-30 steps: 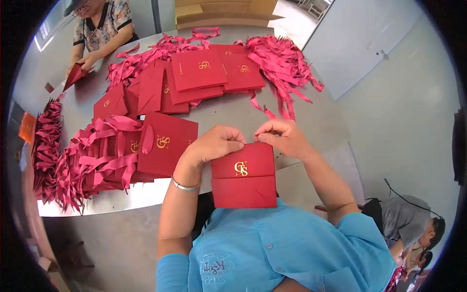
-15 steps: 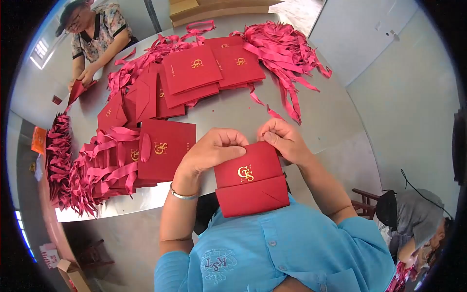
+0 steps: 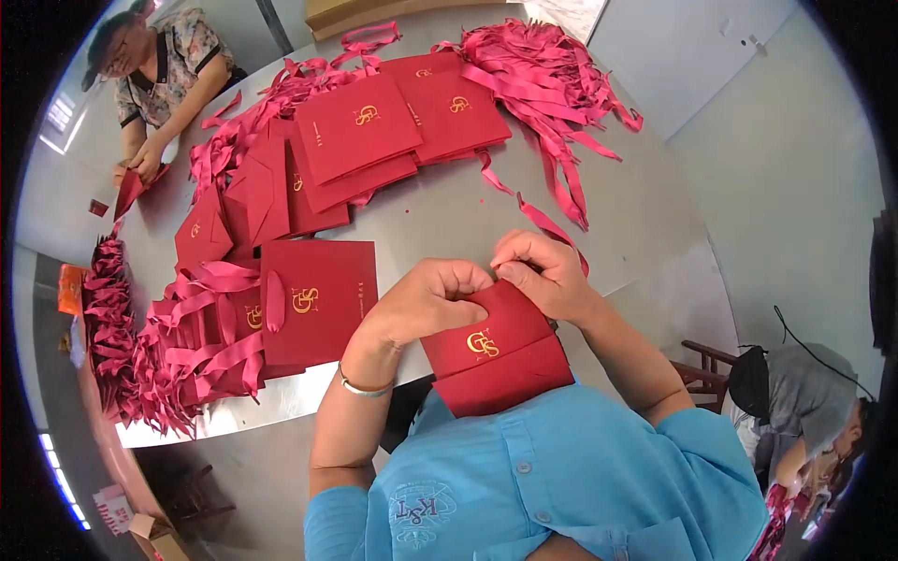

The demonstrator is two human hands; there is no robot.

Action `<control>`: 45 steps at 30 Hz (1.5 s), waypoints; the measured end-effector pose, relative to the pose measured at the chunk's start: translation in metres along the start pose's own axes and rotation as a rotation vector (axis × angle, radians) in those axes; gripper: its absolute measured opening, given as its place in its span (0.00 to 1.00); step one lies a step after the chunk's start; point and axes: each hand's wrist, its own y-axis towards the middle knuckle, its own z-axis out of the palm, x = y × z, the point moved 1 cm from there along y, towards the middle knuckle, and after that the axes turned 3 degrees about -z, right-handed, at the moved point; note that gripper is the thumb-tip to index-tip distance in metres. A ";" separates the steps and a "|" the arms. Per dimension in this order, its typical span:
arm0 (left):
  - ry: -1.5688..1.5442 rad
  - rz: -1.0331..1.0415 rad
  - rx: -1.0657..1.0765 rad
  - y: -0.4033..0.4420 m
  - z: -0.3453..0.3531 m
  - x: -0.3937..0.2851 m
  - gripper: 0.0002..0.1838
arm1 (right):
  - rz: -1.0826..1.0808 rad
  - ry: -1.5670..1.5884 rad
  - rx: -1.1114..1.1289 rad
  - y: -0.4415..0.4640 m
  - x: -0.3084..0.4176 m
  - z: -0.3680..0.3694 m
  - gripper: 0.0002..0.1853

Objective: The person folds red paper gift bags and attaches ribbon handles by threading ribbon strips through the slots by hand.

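Note:
A red paper gift bag [image 3: 510,374] with gold lettering is held close to my blue shirt, its lower part folded up. My left hand [image 3: 432,301] grips the bag's upper left edge, thumb on the front. At the top right corner, my right hand [image 3: 541,277] pinches with thumb and index finger; anything small between those fingertips is hidden. A pink ribbon [image 3: 547,224] lies on the table just beyond my right hand. Left of my left hand rests a stack of bags with ribbon handles, a red bag [image 3: 323,327] on top.
Flat red bags [image 3: 360,136] are piled across the table [image 3: 645,238]. A heap of pink ribbons [image 3: 543,70] lies at the far right, and ribboned bags [image 3: 112,327] line the left edge. A co-worker [image 3: 164,75] handles a red piece at far left. Another person [image 3: 804,402] bends at lower right.
The bag has tilted and shifted slightly right and down, with my left hand following. My hands have come closer together at its top edge. The whole view has also shifted a little.

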 end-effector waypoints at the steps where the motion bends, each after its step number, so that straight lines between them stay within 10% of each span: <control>1: -0.041 0.013 0.017 0.000 0.000 0.001 0.12 | -0.004 0.017 -0.001 0.001 0.000 0.001 0.04; 24: -0.179 -0.047 -0.086 -0.002 0.009 -0.001 0.11 | -0.103 -0.065 -0.069 0.003 0.004 0.005 0.02; 45: 0.304 0.027 -0.438 0.011 0.015 0.011 0.02 | -0.216 -0.511 -0.073 -0.002 0.037 -0.005 0.10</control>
